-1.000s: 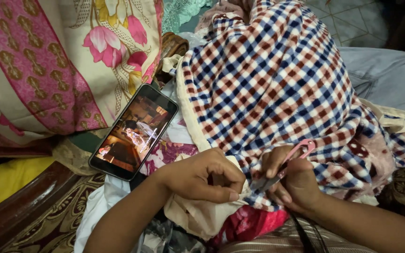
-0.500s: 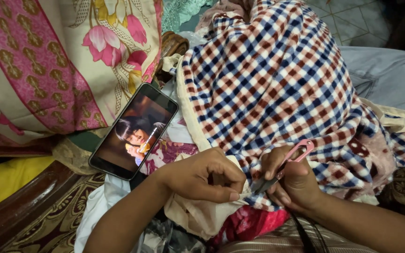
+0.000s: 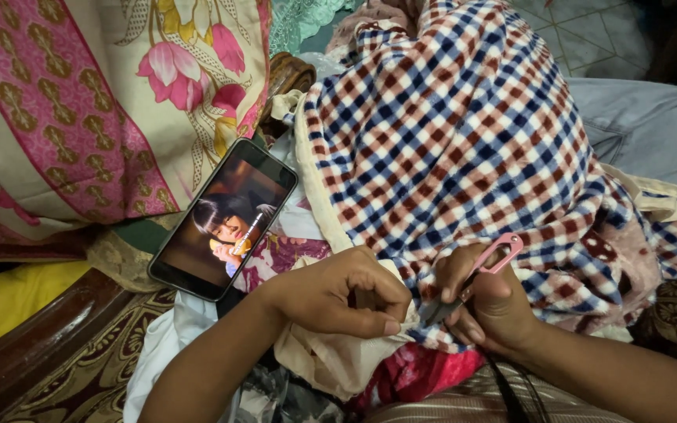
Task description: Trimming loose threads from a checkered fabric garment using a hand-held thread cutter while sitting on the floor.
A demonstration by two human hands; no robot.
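We are working at the hem of the checked cloth point(image 3: 464, 149), which is draped over our lap in red, blue and white squares, its lower edge lying between our 2 hands. The step in hand looks like trimming thread at that edge: our right hand point(image 3: 491, 301) is clenching a small pair of pink thread snips point(image 3: 479, 274), thumb and fingers wrapped round the pink loop handle, the dark blades pointing down and left toward the seam. Whether the blades are touching a thread just now we cannot tell, since our fingers are hiding the tips. Our left hand point(image 3: 338, 294) is pinching the cream lining point(image 3: 331, 364) and the cloth's edge together, fingers curled, knuckles up, wrist coming in from the lower left. The next move probably calls for keeping that edge taut and bringing the blade tips right against the stitch line without nicking the weave. A phone point(image 3: 225, 219) with a lit screen is lying just left of the cloth, propped near a floral cushion point(image 3: 80, 102).
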